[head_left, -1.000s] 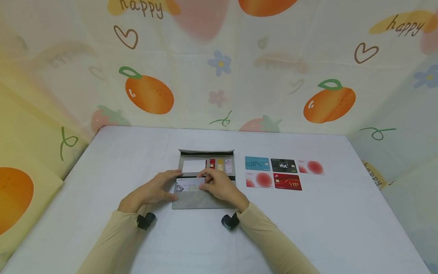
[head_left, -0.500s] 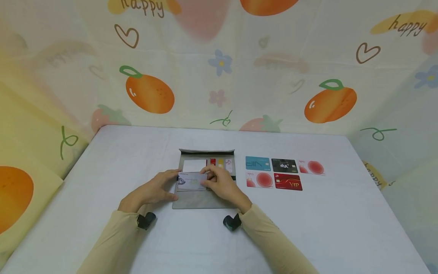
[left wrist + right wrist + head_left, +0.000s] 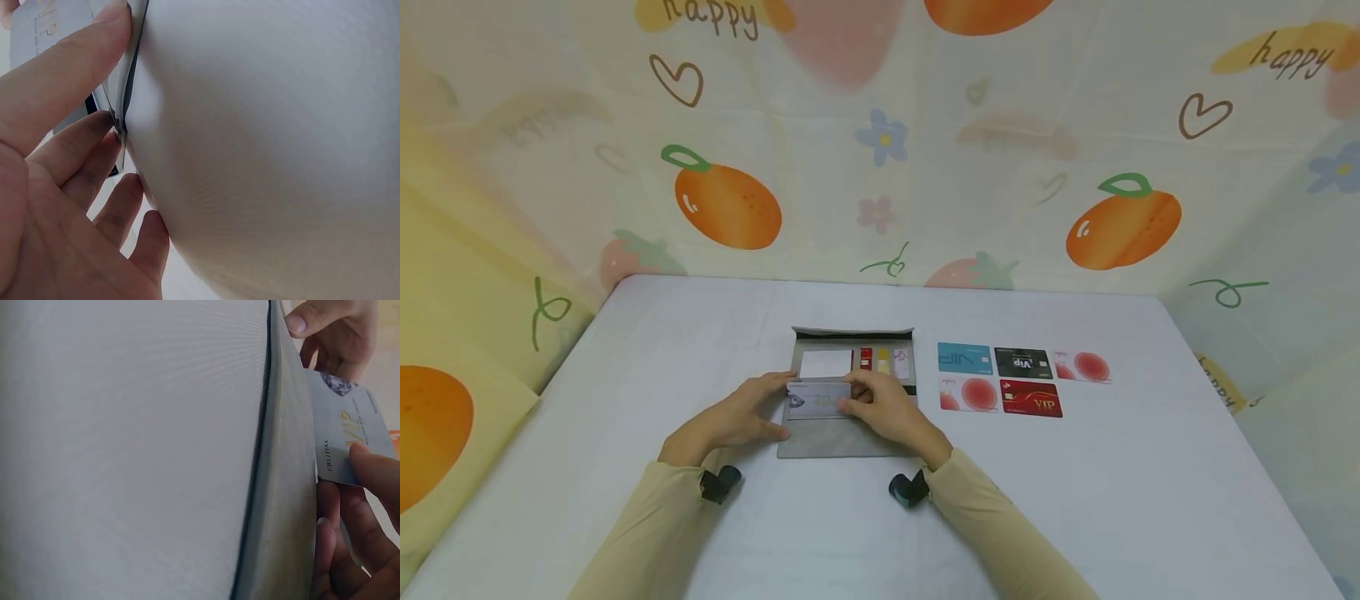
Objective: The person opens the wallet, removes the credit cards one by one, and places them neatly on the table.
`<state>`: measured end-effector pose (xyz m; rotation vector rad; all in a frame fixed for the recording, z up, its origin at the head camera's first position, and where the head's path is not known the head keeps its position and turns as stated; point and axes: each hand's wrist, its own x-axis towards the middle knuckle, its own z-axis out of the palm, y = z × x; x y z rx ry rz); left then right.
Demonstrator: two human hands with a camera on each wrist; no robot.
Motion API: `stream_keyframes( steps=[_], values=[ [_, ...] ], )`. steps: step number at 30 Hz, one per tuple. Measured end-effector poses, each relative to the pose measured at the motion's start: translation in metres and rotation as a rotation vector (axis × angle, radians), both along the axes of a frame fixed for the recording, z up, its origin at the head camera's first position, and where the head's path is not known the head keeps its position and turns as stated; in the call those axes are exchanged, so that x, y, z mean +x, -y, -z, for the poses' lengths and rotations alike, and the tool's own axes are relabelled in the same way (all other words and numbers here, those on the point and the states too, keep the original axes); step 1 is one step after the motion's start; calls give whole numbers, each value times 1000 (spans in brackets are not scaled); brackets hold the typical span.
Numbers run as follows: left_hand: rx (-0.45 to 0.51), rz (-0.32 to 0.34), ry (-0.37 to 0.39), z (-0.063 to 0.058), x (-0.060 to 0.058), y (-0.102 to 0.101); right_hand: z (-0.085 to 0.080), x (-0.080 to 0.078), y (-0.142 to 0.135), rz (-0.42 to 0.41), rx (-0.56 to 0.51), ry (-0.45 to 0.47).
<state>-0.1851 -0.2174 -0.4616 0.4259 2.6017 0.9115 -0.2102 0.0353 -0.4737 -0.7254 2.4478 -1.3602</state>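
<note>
A grey wallet [image 3: 842, 437] lies unfolded on the table. My right hand [image 3: 891, 412] pinches a pale silver VIP card [image 3: 817, 400] by its right end, thumb on the printed face. The card is above the wallet's near half, with its long edge by the pocket; how deep it sits I cannot tell. My left hand [image 3: 733, 417] holds the wallet's left edge. In the left wrist view its thumb [image 3: 112, 22] lies on the wallet and fingertips touch the edge. A white panel [image 3: 826, 363] and several narrow coloured cards [image 3: 882, 361] show in the wallet's far half.
Right of the wallet, several cards lie in two rows: a blue card [image 3: 963, 358], a black VIP card [image 3: 1022, 363], a red VIP card [image 3: 1031, 398] and two pink-and-white ones. The white-covered table [image 3: 1075, 500] meets a fruit-print curtain [image 3: 880, 183] behind.
The silver card first rises toward the wallet's fold in my right hand, tilting, then comes slightly lower toward the near half. My left hand keeps its place on the wallet's edge.
</note>
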Motion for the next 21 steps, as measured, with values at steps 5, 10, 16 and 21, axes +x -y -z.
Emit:
stream_keyframes(
  steps=[5, 10, 16, 21],
  values=[
    [-12, -3, 4, 0, -1, -1, -2, 1, -2, 28, -12, 15],
    [-14, -4, 3, 1, -1, -1, -6, 3, -6, 62, -3, 16],
    [-7, -3, -3, 2, -1, -1, -9, 4, -12, 95, -21, 22],
    [-2, 11, -12, 2, 0, 0, -11, 5, -17, 121, -35, 29]
  ],
)
